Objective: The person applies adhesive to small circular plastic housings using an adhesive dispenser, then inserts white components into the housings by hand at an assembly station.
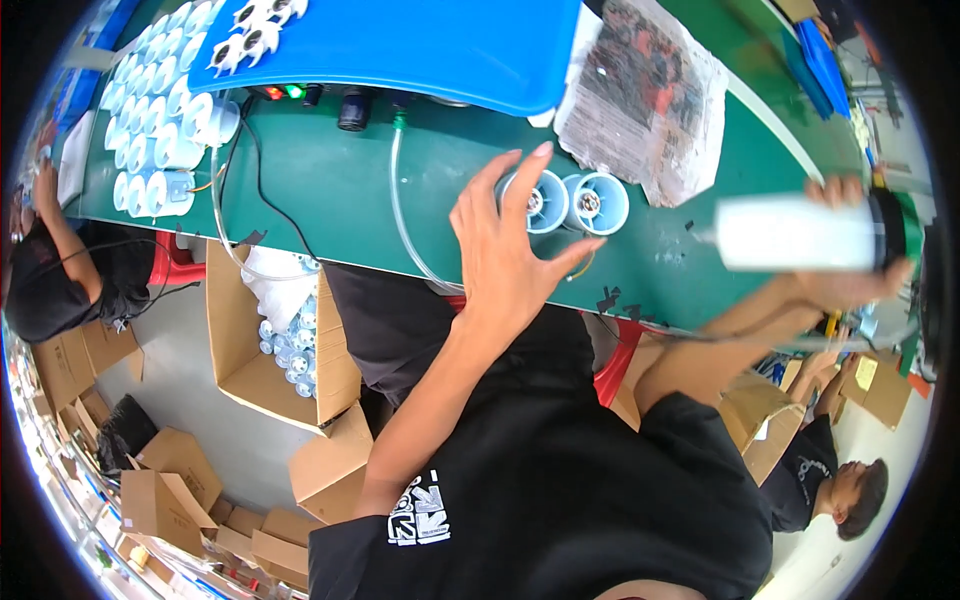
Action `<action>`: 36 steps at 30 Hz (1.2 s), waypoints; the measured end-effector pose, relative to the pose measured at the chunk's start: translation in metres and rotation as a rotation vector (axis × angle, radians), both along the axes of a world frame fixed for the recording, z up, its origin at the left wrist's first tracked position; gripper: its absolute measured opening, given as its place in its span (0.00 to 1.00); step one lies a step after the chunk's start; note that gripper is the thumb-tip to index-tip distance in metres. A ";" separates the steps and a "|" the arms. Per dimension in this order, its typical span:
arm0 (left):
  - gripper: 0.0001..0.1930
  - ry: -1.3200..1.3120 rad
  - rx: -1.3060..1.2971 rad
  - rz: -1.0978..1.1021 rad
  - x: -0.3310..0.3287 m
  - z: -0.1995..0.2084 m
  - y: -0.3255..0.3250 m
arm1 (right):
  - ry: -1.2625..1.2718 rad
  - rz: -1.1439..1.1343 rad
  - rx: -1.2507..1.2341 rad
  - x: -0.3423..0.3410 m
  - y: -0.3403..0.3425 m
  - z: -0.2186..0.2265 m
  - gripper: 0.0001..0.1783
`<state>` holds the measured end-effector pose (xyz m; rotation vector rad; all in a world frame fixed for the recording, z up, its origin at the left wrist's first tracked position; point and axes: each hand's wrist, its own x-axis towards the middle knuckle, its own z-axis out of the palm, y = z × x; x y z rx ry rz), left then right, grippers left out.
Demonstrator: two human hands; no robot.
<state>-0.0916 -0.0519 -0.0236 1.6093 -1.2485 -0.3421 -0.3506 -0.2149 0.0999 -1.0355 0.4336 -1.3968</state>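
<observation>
Two light-blue round plastic housings stand side by side on the green bench, open ends up, with white spoked parts inside. Over the left housing (pixel 547 203), my left hand (pixel 505 240) is spread, its index finger crossing that housing's left side. The thumb reaches to just below the right housing (pixel 599 204); whether the fingers touch either one, I cannot tell. Off to the right, my right hand (pixel 850 285) grips a thick white dispensing syringe (pixel 790 232) lying level, its narrow tip toward the housings. It has a black-and-green end and is blurred by motion.
A blue tray (pixel 400 50) holding white finned parts (pixel 245 45) rests above a controller with lit lamps. Rows of similar housings (pixel 150 130) fill the bench's left. A stained paper sheet (pixel 645 100) lies behind. Below stands a cardboard box (pixel 235 340) of parts. Other people work nearby.
</observation>
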 end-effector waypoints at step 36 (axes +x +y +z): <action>0.28 -0.114 0.032 -0.060 0.019 0.003 0.010 | 1.473 -0.446 -1.699 0.315 -0.114 -0.057 0.08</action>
